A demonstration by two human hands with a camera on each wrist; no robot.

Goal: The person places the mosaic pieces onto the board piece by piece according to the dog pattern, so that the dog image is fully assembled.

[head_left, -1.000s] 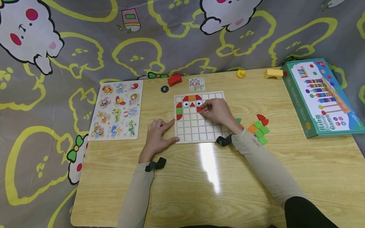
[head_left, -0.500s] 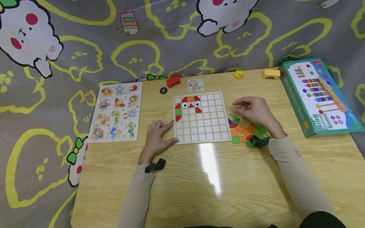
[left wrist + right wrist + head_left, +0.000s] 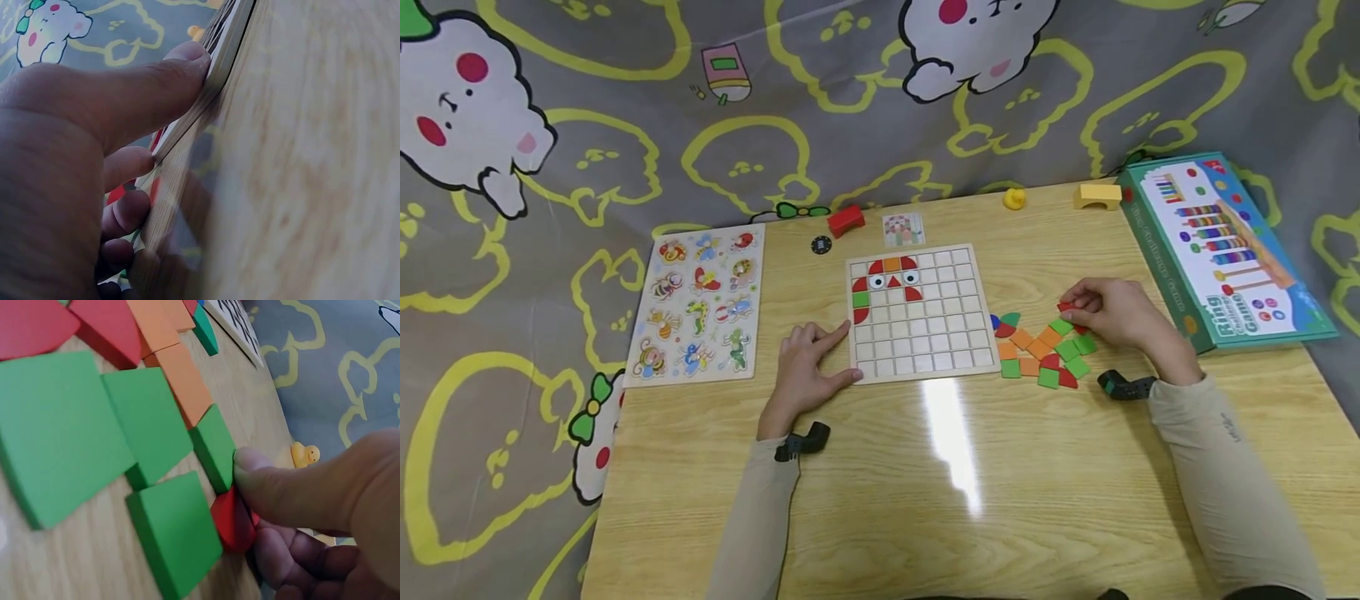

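Note:
A wooden grid board (image 3: 917, 342) lies mid-table, holding a few tiles near its top left: red curved pieces (image 3: 913, 293), an orange square, a green square (image 3: 861, 297) and two eye tiles (image 3: 877, 282). My left hand (image 3: 805, 371) rests at its left side, thumb and index finger spread and touching the edge, also in the left wrist view. My right hand (image 3: 1108, 312) is over the loose tile pile, pinching a red quarter-circle tile (image 3: 1065, 307) between thumb and index finger. Close by lie green square tiles (image 3: 175, 531); another red tile (image 3: 234, 522) shows under the thumb.
Behind the board lie a pattern card (image 3: 903, 229), a red block (image 3: 847, 221) and a black round chip (image 3: 822, 244). An insect puzzle board (image 3: 688, 367) sits left. A yellow duck (image 3: 1014, 198), a yellow arch block (image 3: 1097, 196) and a teal game box (image 3: 1225, 250) are right.
My right hand let go of a red tile on the board, moved right to the pile and took hold of another red tile. The left hand has stayed at the board's edge.

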